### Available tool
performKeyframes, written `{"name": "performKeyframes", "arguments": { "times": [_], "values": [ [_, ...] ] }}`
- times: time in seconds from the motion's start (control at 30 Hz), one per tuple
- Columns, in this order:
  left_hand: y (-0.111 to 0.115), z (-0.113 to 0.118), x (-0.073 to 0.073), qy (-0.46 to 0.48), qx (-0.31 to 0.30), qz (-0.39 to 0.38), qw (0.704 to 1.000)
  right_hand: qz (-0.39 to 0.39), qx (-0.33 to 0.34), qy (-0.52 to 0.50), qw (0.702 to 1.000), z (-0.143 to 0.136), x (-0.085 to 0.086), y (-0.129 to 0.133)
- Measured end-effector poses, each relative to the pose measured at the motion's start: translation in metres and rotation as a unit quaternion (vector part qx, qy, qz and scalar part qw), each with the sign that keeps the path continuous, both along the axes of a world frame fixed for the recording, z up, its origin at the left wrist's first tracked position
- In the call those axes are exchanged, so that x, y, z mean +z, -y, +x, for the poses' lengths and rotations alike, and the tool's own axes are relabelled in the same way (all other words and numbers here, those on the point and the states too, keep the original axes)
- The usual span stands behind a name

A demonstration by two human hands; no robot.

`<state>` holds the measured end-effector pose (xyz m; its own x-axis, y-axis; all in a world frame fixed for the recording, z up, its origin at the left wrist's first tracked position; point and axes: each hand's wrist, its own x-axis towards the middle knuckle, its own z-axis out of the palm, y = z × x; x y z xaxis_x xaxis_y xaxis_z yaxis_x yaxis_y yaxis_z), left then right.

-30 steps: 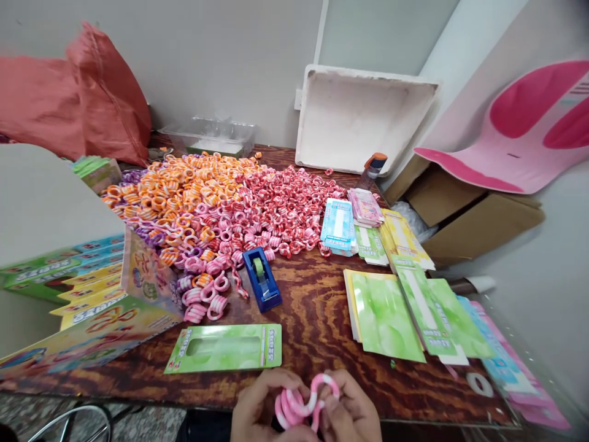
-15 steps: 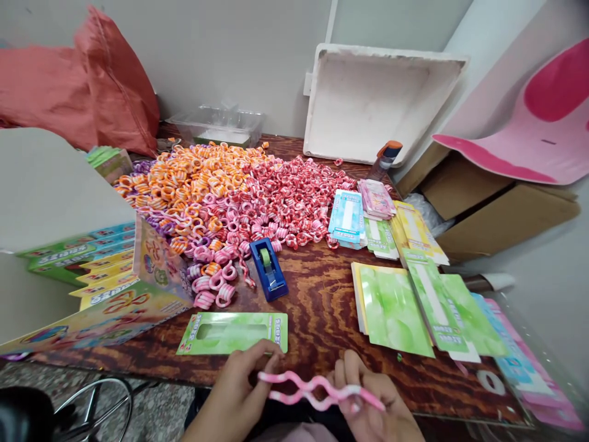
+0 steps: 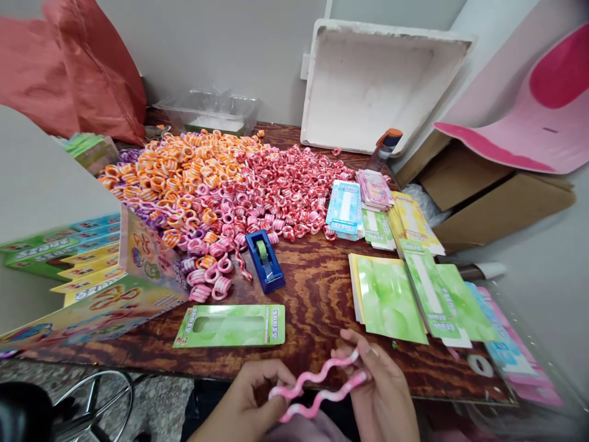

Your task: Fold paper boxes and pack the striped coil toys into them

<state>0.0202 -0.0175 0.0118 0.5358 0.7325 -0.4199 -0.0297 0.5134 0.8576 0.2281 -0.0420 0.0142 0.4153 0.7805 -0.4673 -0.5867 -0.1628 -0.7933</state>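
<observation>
Along the near edge of the wooden table (image 3: pixel 317 285), a pink and white wavy toy (image 3: pixel 317 376) is stretched between two bare hands, its two strands running side by side with a gap between them. The left hand (image 3: pixel 260 393) pinches the toy's left end between thumb and fingers. The right hand (image 3: pixel 380 383) is loosely curved, the right ends of both strands against its fingers; how firmly it holds them I cannot tell. The looser-looking hold on the right seems the weak point: if those fingers spread, the strands could spring out of line or swing down. Because the toy sits right at the table's front, a slip there would probably send it to the lap or the floor (image 3: pixel 165 399) rather than onto the wood. Pulling the hands apart too hard might strain the toy or part it at a joint, if it has any. Just beyond the left hand, a flat green box (image 3: pixel 230 328) lies close to the same edge, so a careless wrist could nudge it off. Farther left, the large heap of coiled toys (image 3: pixel 239 190) reaches near the blue tape dispenser (image 3: pixel 265 263); a bump could loosen a few.
</observation>
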Motion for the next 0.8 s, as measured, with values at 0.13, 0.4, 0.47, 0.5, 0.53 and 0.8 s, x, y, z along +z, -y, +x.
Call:
{"name": "performKeyframes", "arguments": {
  "times": [0.13,0.4,0.47,0.5,0.53,0.8],
  "values": [
    [0.02,0.026,-0.016,0.049,-0.042,-0.028,0.998,0.038,-0.075,-0.027,0.996,0.004,0.026,-0.021],
    [0.03,0.035,-0.033,-0.004,-0.016,0.234,0.972,0.071,-0.088,-0.025,0.993,0.017,0.052,-0.047],
    [0.022,0.039,-0.021,-0.017,0.026,0.25,0.968,0.064,-0.058,-0.049,0.995,0.006,0.051,-0.048],
    [0.018,0.043,-0.014,-0.027,0.016,0.252,0.967,0.063,-0.045,-0.06,0.995,0.0,0.051,-0.048],
    [0.014,0.047,-0.007,-0.048,-0.013,0.244,0.968,0.065,-0.035,-0.066,0.995,-0.005,0.05,-0.049],
    [-0.005,0.06,0.02,-0.145,-0.195,0.196,0.95,0.067,0.038,-0.058,0.995,0.0,0.042,-0.046]
  ]
}}
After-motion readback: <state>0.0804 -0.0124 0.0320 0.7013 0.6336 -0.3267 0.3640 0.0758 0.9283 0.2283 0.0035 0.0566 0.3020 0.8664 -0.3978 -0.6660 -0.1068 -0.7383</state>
